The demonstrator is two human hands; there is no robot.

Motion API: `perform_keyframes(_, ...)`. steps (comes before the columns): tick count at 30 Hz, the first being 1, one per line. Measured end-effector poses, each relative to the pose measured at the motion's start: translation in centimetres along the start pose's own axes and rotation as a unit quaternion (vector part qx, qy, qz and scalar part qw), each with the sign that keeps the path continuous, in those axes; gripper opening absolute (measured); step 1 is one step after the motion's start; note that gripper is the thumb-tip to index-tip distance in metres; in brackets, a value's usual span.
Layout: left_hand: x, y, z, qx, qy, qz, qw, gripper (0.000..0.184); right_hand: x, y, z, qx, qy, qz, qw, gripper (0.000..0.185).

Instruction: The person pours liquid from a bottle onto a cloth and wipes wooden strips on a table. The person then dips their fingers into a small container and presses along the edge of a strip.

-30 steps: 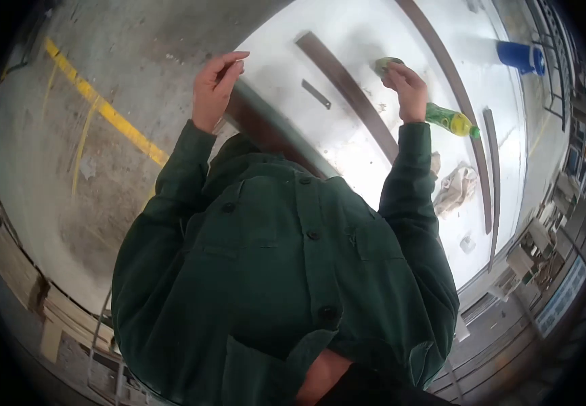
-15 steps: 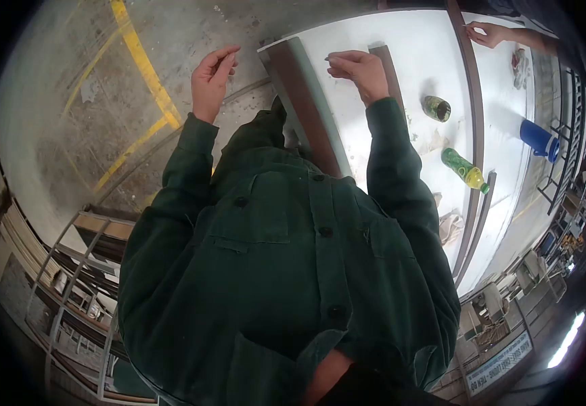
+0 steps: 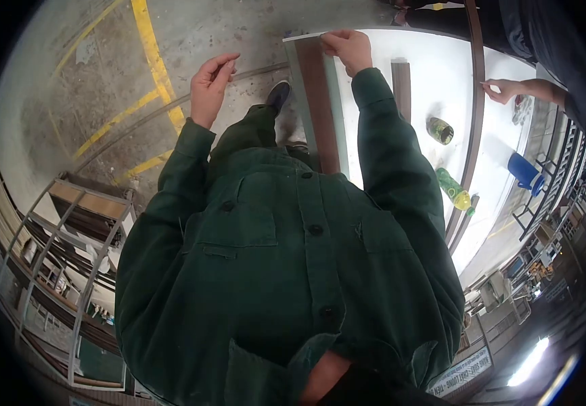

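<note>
White desk (image 3: 438,74) beside concrete flr (image 3: 205,27); brn strip (image 3: 318,108) lies along desk's L edge. R hand (image 3: 348,53): fingertips pinched at strip's far end, can't tell what's held. L hand (image 3: 212,84) half-curled over flr, grip unclear. Tip: light touch, strip steady, fingers square to edge.

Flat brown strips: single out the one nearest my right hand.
The broad brown strip edged in pale green, with your right hand at its far end; the narrower brown strips lie farther right and lack green edges.
</note>
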State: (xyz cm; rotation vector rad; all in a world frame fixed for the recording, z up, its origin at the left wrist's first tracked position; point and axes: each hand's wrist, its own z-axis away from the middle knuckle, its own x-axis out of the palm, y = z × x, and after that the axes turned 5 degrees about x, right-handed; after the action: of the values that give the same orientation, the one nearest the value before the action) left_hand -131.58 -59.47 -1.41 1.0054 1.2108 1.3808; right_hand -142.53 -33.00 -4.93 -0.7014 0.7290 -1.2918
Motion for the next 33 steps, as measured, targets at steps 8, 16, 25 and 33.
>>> perform_keyframes(8, -0.8, -0.6, 0.5, 0.000, -0.003, -0.010, 1.000, 0.019, 0.6, 1.1, -1.0, -0.024, 0.003, -0.013, 1.000, 0.016)
perform_keyframes(16, -1.0, -0.7, 0.8, -0.001, 0.001, 0.000, 1.000, 0.020, 0.9, 1.1, -1.0, -0.040, 0.029, 0.040, 0.998, 0.019)
perform_keyframes(25, -1.2, -0.9, 0.9, -0.005, -0.002, 0.004, 1.000, 0.020, 0.4, 2.0, 0.8, -0.026, 0.033, 0.064, 0.997, 0.019)
perform_keyframes(33, -1.0, -1.7, 1.6, -0.004, -0.020, -0.001, 1.000, 0.020, -0.3, 3.6, 4.0, -0.042, 0.052, 0.116, 0.991, 0.020)
